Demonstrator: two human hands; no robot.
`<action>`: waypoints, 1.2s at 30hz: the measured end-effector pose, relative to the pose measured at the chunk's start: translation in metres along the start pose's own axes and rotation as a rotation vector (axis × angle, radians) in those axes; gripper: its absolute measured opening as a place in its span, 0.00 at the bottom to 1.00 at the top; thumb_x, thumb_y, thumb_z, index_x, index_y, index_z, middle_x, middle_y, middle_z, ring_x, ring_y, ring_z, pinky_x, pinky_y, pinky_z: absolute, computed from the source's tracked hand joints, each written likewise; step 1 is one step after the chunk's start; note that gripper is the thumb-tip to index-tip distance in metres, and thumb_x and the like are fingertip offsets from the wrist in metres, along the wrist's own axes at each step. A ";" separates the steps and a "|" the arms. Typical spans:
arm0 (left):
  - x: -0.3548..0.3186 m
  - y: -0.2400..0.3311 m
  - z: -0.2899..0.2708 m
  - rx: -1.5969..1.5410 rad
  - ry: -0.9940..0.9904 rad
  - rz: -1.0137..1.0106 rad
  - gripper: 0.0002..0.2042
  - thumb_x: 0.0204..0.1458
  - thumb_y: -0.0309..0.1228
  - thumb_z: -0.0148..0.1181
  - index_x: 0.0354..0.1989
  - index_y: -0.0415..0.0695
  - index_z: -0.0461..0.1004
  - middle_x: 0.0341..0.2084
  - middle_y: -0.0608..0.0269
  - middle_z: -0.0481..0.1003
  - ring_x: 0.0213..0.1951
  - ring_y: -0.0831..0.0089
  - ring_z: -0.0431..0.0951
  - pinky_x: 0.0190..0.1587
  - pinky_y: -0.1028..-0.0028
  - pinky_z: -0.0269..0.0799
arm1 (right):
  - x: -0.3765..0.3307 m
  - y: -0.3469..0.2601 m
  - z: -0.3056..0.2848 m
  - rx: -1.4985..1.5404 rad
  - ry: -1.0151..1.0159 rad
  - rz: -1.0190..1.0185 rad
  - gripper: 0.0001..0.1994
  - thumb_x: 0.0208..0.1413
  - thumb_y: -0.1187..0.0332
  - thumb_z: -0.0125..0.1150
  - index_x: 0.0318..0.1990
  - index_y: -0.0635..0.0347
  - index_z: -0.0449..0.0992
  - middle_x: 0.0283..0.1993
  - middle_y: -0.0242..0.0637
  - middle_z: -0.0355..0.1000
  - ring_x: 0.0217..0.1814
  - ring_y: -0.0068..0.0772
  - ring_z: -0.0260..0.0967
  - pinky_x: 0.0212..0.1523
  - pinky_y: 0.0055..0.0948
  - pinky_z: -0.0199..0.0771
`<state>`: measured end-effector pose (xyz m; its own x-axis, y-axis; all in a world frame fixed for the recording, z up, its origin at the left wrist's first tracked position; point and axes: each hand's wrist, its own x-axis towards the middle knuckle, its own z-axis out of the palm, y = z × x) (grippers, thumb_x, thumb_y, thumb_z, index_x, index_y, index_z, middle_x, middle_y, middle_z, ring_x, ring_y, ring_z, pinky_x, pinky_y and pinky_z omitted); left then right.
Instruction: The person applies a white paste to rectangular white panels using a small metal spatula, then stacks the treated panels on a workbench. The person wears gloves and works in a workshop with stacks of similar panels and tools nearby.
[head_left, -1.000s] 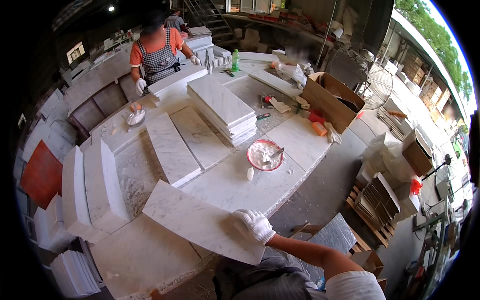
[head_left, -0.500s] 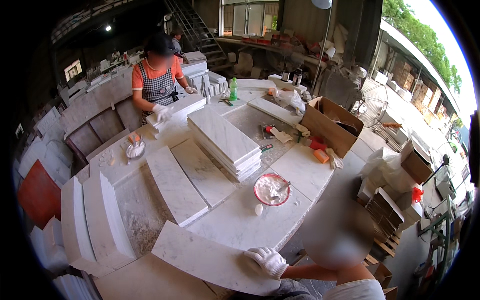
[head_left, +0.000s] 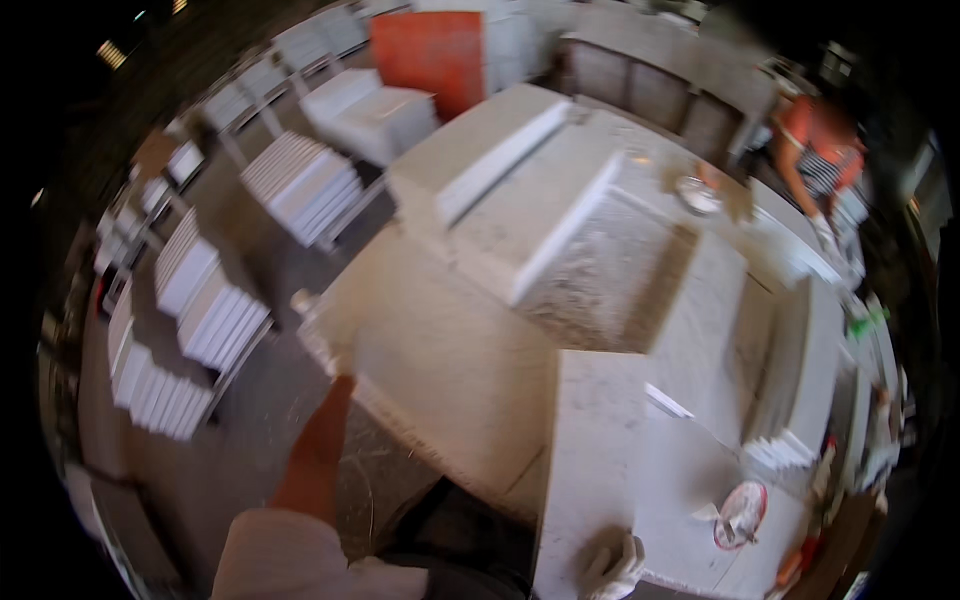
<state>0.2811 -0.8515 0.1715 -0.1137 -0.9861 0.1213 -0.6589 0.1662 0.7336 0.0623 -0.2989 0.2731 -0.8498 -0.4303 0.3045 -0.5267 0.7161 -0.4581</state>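
A pale, slightly curved marble slab (head_left: 592, 440) lies across the near part of the worktable. By its right edge, close to the bottom of the view, is my right hand (head_left: 617, 570) in a white glove, fingers loosely bent and apart, with nothing visible in them. My left arm reaches forward to the table's left edge. Motion smears my left hand (head_left: 345, 358) against the tan tabletop (head_left: 440, 340), so its fingers cannot be made out. Right of the slab stands a red-rimmed bowl (head_left: 741, 515) of white paste with a tool in it.
Two thick white stone blocks (head_left: 510, 215) stand at the table's far side. A stack of slabs (head_left: 800, 370) rises at the right. Beyond it a co-worker (head_left: 820, 160) leans over the table. Racked white slabs (head_left: 300, 190) stand on the floor at left.
My view has swung left, so the table now appears further right. My left arm has come into view at the table's left edge. My right hand remains by the curved slab.
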 end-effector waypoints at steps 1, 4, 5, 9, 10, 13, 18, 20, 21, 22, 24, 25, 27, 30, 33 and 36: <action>-0.002 -0.008 -0.008 -0.003 0.022 -0.032 0.39 0.46 0.26 0.73 0.67 0.39 0.57 0.57 0.57 0.68 0.58 0.66 0.69 0.61 0.67 0.66 | 0.003 0.000 0.009 0.019 -0.029 0.003 0.18 0.60 0.64 0.60 0.55 0.63 0.74 0.52 0.52 0.73 0.51 0.58 0.72 0.53 0.48 0.74; -0.012 -0.047 -0.025 -0.065 0.043 -0.113 0.39 0.46 0.26 0.72 0.67 0.39 0.57 0.57 0.57 0.68 0.58 0.66 0.69 0.60 0.68 0.66 | -0.017 -0.017 -0.014 -0.017 -0.050 -0.046 0.17 0.60 0.65 0.59 0.54 0.64 0.74 0.52 0.53 0.73 0.50 0.59 0.72 0.53 0.49 0.74; -0.008 -0.057 -0.025 -0.090 0.038 -0.120 0.39 0.46 0.26 0.72 0.67 0.39 0.57 0.57 0.57 0.68 0.58 0.66 0.69 0.60 0.68 0.66 | -0.012 -0.035 -0.016 0.001 -0.022 -0.065 0.17 0.60 0.66 0.58 0.53 0.66 0.74 0.51 0.54 0.73 0.50 0.60 0.72 0.53 0.50 0.74; 0.035 -0.082 -0.024 -0.183 0.017 -0.083 0.39 0.47 0.26 0.72 0.67 0.39 0.57 0.57 0.57 0.67 0.58 0.67 0.69 0.60 0.68 0.66 | -0.009 -0.055 0.003 -0.114 0.022 -0.123 0.16 0.62 0.67 0.56 0.53 0.68 0.74 0.51 0.54 0.73 0.50 0.59 0.72 0.54 0.51 0.73; 0.044 -0.086 -0.015 -0.213 -0.008 -0.073 0.38 0.47 0.26 0.72 0.67 0.39 0.57 0.57 0.57 0.67 0.58 0.67 0.69 0.60 0.68 0.66 | -0.014 -0.045 0.008 -0.150 0.031 -0.077 0.16 0.63 0.67 0.55 0.53 0.69 0.73 0.50 0.54 0.73 0.50 0.59 0.72 0.54 0.51 0.74; 0.077 -0.095 -0.015 -0.263 -0.044 -0.033 0.38 0.48 0.26 0.71 0.67 0.39 0.56 0.58 0.57 0.67 0.58 0.67 0.69 0.60 0.68 0.66 | -0.032 -0.024 0.023 -0.159 0.085 -0.012 0.17 0.61 0.65 0.58 0.55 0.61 0.73 0.50 0.49 0.75 0.48 0.55 0.74 0.51 0.46 0.74; 0.101 -0.108 -0.020 -0.379 -0.074 -0.003 0.38 0.49 0.26 0.71 0.67 0.38 0.56 0.58 0.57 0.67 0.57 0.67 0.69 0.60 0.69 0.66 | -0.036 -0.018 0.029 -0.220 0.102 0.292 0.18 0.66 0.63 0.50 0.57 0.66 0.72 0.50 0.53 0.74 0.50 0.58 0.72 0.52 0.47 0.72; 0.100 -0.110 -0.026 -0.383 -0.044 -0.003 0.36 0.51 0.28 0.68 0.67 0.38 0.57 0.58 0.57 0.68 0.58 0.66 0.69 0.61 0.69 0.65 | -0.051 -0.007 0.027 -0.284 0.072 0.312 0.17 0.67 0.63 0.49 0.56 0.65 0.73 0.50 0.52 0.75 0.51 0.57 0.72 0.53 0.46 0.72; 0.102 -0.113 -0.035 -0.365 -0.005 -0.010 0.34 0.54 0.30 0.66 0.67 0.38 0.57 0.57 0.56 0.69 0.58 0.66 0.69 0.61 0.69 0.65 | -0.054 -0.010 0.031 -0.254 0.065 0.320 0.17 0.66 0.63 0.50 0.55 0.64 0.74 0.50 0.52 0.75 0.51 0.57 0.72 0.53 0.46 0.72; 0.103 -0.114 -0.045 -0.346 0.036 -0.009 0.32 0.56 0.32 0.64 0.67 0.38 0.57 0.57 0.55 0.70 0.59 0.65 0.69 0.62 0.68 0.65 | -0.052 -0.011 0.036 -0.224 0.061 0.327 0.16 0.66 0.63 0.50 0.54 0.63 0.74 0.49 0.51 0.75 0.51 0.56 0.72 0.53 0.46 0.72; 0.065 -0.067 -0.068 -0.467 -0.063 -0.118 0.27 0.61 0.30 0.58 0.67 0.37 0.58 0.59 0.56 0.65 0.59 0.67 0.66 0.62 0.69 0.63 | -0.053 -0.010 0.030 -0.233 0.101 0.327 0.15 0.65 0.64 0.52 0.52 0.62 0.76 0.47 0.50 0.75 0.48 0.55 0.73 0.51 0.47 0.72; 0.052 -0.050 -0.080 -0.340 -0.063 -0.001 0.25 0.62 0.31 0.57 0.65 0.36 0.61 0.59 0.53 0.66 0.60 0.64 0.66 0.63 0.67 0.62 | -0.056 -0.011 0.028 -0.247 0.142 0.310 0.13 0.63 0.65 0.54 0.50 0.61 0.77 0.44 0.48 0.75 0.46 0.54 0.73 0.49 0.49 0.72; 0.016 -0.054 -0.091 -0.274 -0.084 0.054 0.22 0.62 0.32 0.57 0.63 0.36 0.65 0.59 0.51 0.67 0.61 0.60 0.66 0.64 0.64 0.61 | -0.050 -0.012 0.029 -0.277 0.147 0.302 0.12 0.62 0.65 0.55 0.47 0.60 0.78 0.45 0.46 0.76 0.46 0.52 0.72 0.48 0.48 0.71; -0.036 -0.006 -0.076 -0.235 -0.639 0.080 0.19 0.62 0.34 0.57 0.58 0.38 0.69 0.55 0.52 0.71 0.58 0.62 0.69 0.62 0.65 0.64 | -0.031 -0.034 0.016 -0.364 0.144 0.296 0.10 0.59 0.66 0.57 0.45 0.56 0.79 0.44 0.43 0.76 0.46 0.50 0.72 0.49 0.46 0.70; -0.097 0.064 -0.045 -0.155 -1.285 0.269 0.15 0.63 0.36 0.58 0.53 0.40 0.73 0.48 0.56 0.76 0.52 0.66 0.75 0.58 0.67 0.69 | -0.031 -0.029 0.016 -0.410 0.151 0.311 0.10 0.57 0.65 0.58 0.44 0.55 0.79 0.42 0.42 0.75 0.45 0.50 0.71 0.48 0.47 0.69; -0.152 0.133 -0.008 -0.194 -1.746 0.540 0.16 0.65 0.40 0.56 0.52 0.41 0.75 0.46 0.57 0.79 0.48 0.70 0.79 0.54 0.70 0.74 | -0.030 -0.026 0.019 -0.420 0.152 0.329 0.08 0.57 0.63 0.59 0.40 0.54 0.78 0.39 0.43 0.74 0.43 0.52 0.71 0.46 0.48 0.69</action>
<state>0.2167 -0.6801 0.2555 -0.8942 0.3171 -0.3160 -0.2222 0.2985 0.9282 0.1006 -0.3149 0.2601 -0.9390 -0.0848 0.3332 -0.1537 0.9704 -0.1864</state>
